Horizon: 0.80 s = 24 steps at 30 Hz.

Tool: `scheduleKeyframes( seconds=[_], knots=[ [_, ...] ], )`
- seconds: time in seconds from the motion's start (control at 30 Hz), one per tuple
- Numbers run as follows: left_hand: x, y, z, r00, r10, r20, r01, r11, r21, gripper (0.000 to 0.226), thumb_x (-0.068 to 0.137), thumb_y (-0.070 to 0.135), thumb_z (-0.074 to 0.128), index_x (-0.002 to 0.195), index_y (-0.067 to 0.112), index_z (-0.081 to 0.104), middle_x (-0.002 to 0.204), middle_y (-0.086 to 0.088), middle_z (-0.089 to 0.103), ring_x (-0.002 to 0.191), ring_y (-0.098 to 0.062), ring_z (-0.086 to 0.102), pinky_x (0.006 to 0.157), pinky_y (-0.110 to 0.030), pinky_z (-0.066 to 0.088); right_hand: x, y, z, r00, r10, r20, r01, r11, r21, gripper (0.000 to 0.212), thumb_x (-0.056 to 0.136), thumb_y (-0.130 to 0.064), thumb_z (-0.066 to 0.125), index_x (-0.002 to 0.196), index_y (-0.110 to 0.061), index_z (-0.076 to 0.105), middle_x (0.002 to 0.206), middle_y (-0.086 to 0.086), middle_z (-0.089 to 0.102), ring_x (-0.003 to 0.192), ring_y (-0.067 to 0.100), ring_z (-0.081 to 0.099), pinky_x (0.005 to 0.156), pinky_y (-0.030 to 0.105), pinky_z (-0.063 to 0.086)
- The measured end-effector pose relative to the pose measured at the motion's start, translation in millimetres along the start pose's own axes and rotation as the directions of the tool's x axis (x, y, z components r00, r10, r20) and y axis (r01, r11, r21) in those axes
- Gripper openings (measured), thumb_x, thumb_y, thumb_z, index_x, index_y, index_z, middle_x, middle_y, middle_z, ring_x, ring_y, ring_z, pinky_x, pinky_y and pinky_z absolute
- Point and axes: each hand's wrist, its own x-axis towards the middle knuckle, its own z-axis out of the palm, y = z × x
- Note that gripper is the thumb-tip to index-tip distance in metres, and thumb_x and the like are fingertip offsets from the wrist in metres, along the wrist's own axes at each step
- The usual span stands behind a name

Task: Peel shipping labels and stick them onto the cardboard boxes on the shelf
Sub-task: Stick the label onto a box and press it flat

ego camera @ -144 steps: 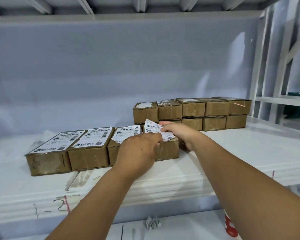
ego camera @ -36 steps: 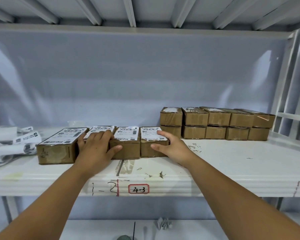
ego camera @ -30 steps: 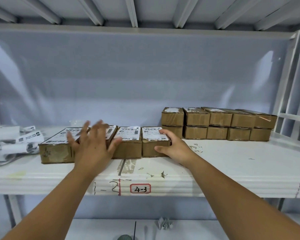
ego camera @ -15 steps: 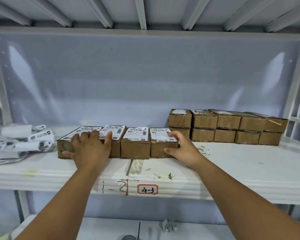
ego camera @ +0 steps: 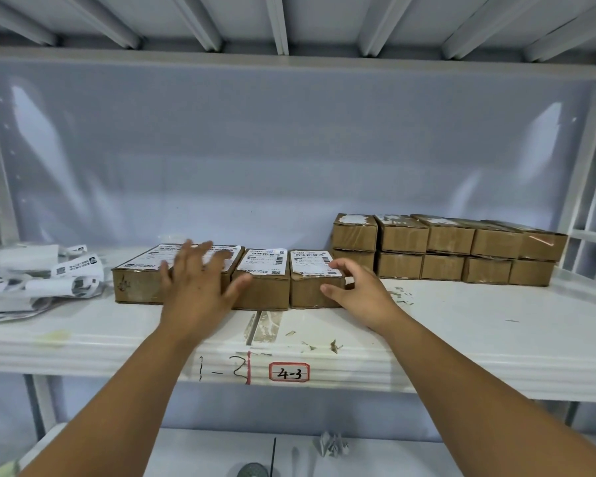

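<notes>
— Risking a skew, aren't we? Our right hand (ego camera: 358, 287) is curling its fingers over the end box (ego camera: 310, 294)'s top corner, thumb on its front; a hard shove is likely knocking the row (ego camera: 262, 290) crooked.
— We're spreading our left hand (ego camera: 200, 287) open in front of the row, blurred, holding nothing.
— And the labels (ego camera: 264, 261)?
— They're lying white and barcoded by our fingertips, topping each brown box; the bare stack (ego camera: 461, 242) is sitting just right of our right fingers.

white shelf (ego camera: 461, 342), front edge marked "4-3". pale grey back panel (ego camera: 289, 149) showed soft glare patches. ribbed upper deck (ego camera: 324, 15) ran overhead; white uprights (ego camera: 584, 173) stood right.
</notes>
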Motion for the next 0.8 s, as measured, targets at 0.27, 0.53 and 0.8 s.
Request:
scheduleKeyframes(
  seconds=[0.27,0.53,0.8],
  knots=[
    [2,1,4,0.977,0.132,0.165,-0.142,0.988,0.054,0.045,0.094,0.04,0.048,0.138,0.038,0.04,0.149,0.007,0.033,0.142,-0.017,0.017,0.113,-0.049,-0.004,0,-1,1,1.0,-0.02,-0.004,0.02,0.999,-0.04,0.048,0.086,-0.042,0.065,0.131,-0.035,0.049,0.131,-0.001,0.044,0.108,0.009,0.046,0.089,0.022,0.034],
    [2,3,7,0.971,0.161,0.179,-0.181,0.978,0.103,0.058,0.093,0.048,0.044,0.146,0.035,0.023,0.153,0.009,0.025,0.145,-0.019,0.003,0.112,-0.053,-0.01,29,-4,-14,0.897,-0.116,-0.426,-0.028,0.948,-0.317,0.042,0.094,-0.031,0.054,0.135,-0.024,0.047,0.139,0.003,0.038,0.126,0.025,0.039,0.098,0.036,0.039],
    [1,2,9,0.957,0.227,0.179,-0.245,0.965,0.088,0.056,0.09,0.046,0.05,0.142,0.034,0.032,0.146,0.011,0.032,0.141,-0.014,0.018,0.113,-0.054,-0.002,86,1,-15,0.957,-0.229,-0.179,-0.017,0.571,-0.821,0.072,0.092,-0.009,0.047,0.15,-0.03,0.009,0.159,0.008,0.006,0.146,0.03,-0.005,0.117,0.046,0.004]
  ],
)
